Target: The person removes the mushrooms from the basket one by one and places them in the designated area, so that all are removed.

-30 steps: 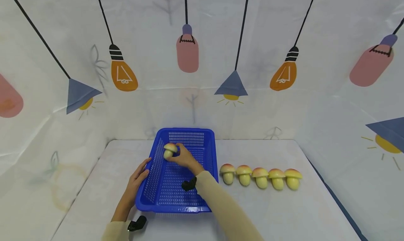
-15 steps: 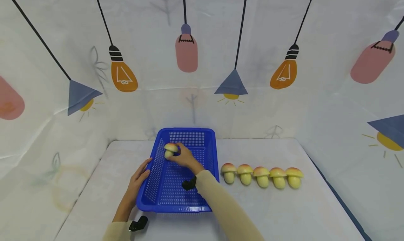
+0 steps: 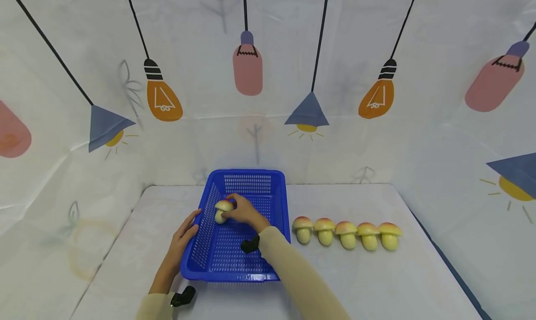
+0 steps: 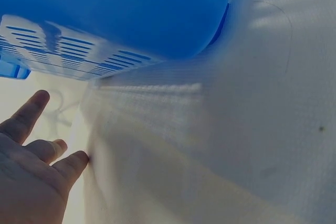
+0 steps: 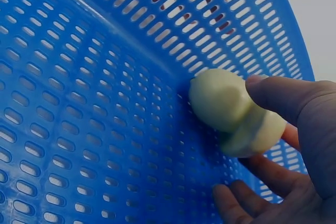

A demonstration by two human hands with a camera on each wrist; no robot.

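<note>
My right hand [image 3: 246, 213] reaches inside a blue perforated plastic basket [image 3: 232, 277] and grips a toy mushroom [image 3: 221, 216] near its left wall. Pale yellow-green with a reddish cap top, the mushroom has its stem pointing down in the head view. Seen from the right wrist, the thumb lies over the mushroom [image 5: 218, 98], fingers on its far side, and its rounded stem end is low in the corner where wall meets floor. Along the basket's outer left side, my left hand [image 3: 180, 243] rests with fingers extended; the left wrist view shows these fingers [image 4: 31, 109] spread beside the wall.
To the basket's right, several similar mushrooms [image 3: 346, 236] stand in a slightly slanting row on the white table [image 3: 368, 287]. A white sheet [image 3: 268, 143] printed with lamps encloses the back and sides. Both wrists carry small black devices [image 3: 250, 244].
My right hand has lowered the mushroom a little inside the basket, toward the near side and slightly left. The left hand, basket and row of mushrooms stay practically in place.
</note>
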